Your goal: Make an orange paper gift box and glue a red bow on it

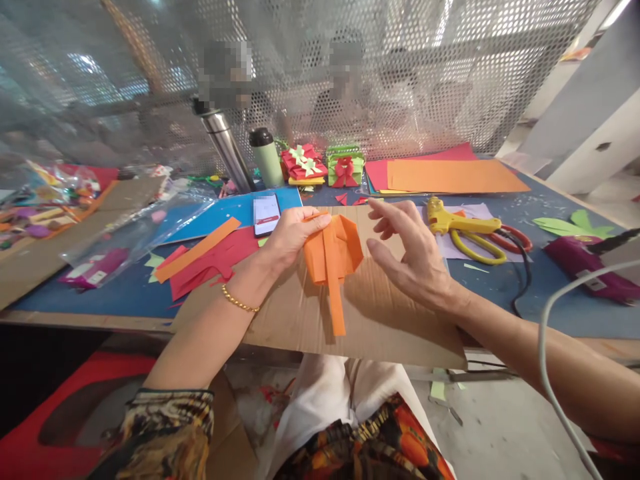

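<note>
My left hand (295, 233) pinches the upper edge of a folded orange paper piece (345, 250), thumb on top. A long orange strip (334, 287) runs down its front and hangs past the lower edge. To the right, my right hand (407, 253) is apart from the paper, fingers spread and holding nothing. Beneath both lies a brown cardboard sheet (390, 327). Left of my left hand are red paper pieces (220, 260), a loose orange strip (200, 248) and a phone (265, 215) with a lit screen.
Right of the cardboard are a yellow glue gun (460, 221) and scissors (480, 248) with yellow and red handles. A steel flask (225, 147), a green bottle (267, 159), a small green paper box (346, 167) and orange sheets (460, 176) line the back. A white cable (545, 347) hangs at right.
</note>
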Motion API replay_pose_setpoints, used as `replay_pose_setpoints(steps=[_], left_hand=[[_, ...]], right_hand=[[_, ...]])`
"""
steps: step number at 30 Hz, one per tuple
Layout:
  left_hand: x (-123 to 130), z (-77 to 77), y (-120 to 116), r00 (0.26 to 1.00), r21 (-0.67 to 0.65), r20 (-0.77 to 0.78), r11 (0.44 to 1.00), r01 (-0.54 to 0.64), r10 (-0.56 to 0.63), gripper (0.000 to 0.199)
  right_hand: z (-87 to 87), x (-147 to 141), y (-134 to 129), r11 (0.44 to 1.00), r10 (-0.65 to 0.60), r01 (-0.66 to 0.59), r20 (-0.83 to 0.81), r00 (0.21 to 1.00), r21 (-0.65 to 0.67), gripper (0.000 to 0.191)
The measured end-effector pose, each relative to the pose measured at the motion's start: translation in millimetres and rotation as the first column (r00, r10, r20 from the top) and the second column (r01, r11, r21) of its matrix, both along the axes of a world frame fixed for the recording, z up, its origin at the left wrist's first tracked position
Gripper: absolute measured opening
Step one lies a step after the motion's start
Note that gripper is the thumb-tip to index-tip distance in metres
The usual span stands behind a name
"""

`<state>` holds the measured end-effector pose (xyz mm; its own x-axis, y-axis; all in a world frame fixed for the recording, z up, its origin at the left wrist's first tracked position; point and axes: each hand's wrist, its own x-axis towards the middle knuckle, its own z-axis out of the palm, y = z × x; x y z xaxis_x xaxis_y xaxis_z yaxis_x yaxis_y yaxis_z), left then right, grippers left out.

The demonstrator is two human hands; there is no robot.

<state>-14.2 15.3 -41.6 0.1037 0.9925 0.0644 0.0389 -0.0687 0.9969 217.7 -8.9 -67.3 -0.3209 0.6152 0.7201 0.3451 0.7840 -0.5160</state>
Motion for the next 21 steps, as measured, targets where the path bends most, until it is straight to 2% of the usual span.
replay_pose_setpoints(steps=[2, 3, 5, 8, 10, 12, 16, 21], left_hand=[[1.2, 5.1, -3.1, 0.999, 0.012, 0.039, 1.0, -0.021, 0.021, 0.029], [2.0, 7.9, -5.2, 0.998, 0.009, 0.06, 1.0, -0.026, 0.025, 0.029], [4.3, 13.0, -10.0, 0.996, -0.009, 0.085, 1.0, -0.022, 0.023, 0.03], [9.5, 15.8, -16.1, 0.998, -0.023, 0.062, 1.0, -0.019, 0.02, 0.031], [13.0, 14.4, -18.0, 0.999, -0.02, 0.029, 0.999, -0.028, 0.029, 0.03], [15.5, 12.0, -17.9, 0.998, -0.005, -0.009, 0.998, -0.065, 0.065, 0.028], [17.3, 9.0, -15.5, 0.982, 0.069, -0.096, 0.985, -0.157, 0.163, 0.025], [17.0, 8.7, -14.4, 0.975, 0.11, -0.123, 0.979, -0.169, 0.183, 0.025]], right_hand=[[1.2, -1.5, 3.0, 0.958, 0.011, -0.051, -0.141, 0.99, -0.283, 0.066], [2.4, -3.1, 2.8, 0.905, 0.02, -0.104, -0.204, 0.979, -0.413, 0.076], [6.2, -7.2, -0.4, 0.761, 0.056, -0.238, -0.305, 0.951, -0.604, 0.09], [11.3, -14.3, -8.9, 0.56, 0.16, -0.421, -0.405, 0.9, -0.714, 0.085], [11.3, -19.1, -12.9, 0.489, 0.2, -0.482, -0.445, 0.873, -0.727, 0.076], [7.8, -23.9, -14.0, 0.479, 0.202, -0.491, -0.453, 0.868, -0.728, 0.074], [-0.9, -30.9, -12.2, 0.53, 0.175, -0.454, -0.432, 0.885, -0.716, 0.081], [-1.0, -31.3, -13.1, 0.518, 0.15, -0.415, -0.398, 0.905, -0.748, 0.067]])
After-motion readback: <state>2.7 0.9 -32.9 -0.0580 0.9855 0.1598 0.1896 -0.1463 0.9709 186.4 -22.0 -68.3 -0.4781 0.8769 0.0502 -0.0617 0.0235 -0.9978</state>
